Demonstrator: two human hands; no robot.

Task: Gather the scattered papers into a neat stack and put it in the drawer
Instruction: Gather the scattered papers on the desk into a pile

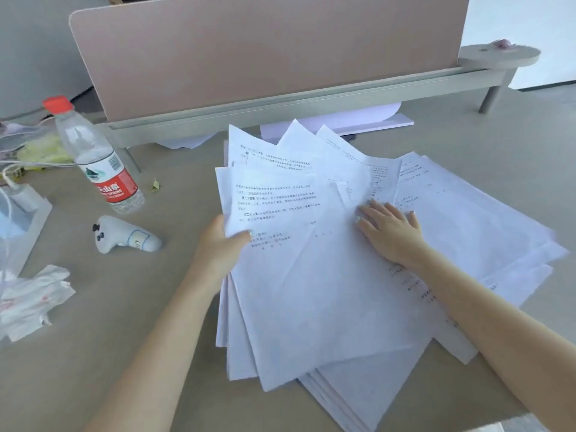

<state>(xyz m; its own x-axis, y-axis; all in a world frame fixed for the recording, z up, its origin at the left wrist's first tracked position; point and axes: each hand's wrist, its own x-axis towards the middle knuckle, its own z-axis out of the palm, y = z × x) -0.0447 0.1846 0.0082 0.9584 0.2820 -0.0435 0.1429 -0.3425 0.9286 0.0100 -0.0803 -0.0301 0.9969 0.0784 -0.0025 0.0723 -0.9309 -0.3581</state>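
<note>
Several white printed papers [311, 275] lie fanned out in a loose pile across the middle and right of the beige desk [124, 307]. My left hand [218, 247] grips the left edge of the pile, thumb on top of the sheets and fingers beneath. My right hand [389, 232] rests flat on top of the papers, fingers spread and pointing away from me. More sheets stick out at angles behind and to the right of the hands. No drawer is in view.
A water bottle [99, 163] with a red cap stands at the left. Nearer lie a white controller [124, 236] and crumpled plastic bags [31, 300]. A pink divider panel [265, 51] on a grey rail [280, 104] closes off the desk's back; more paper [343, 120] lies under it.
</note>
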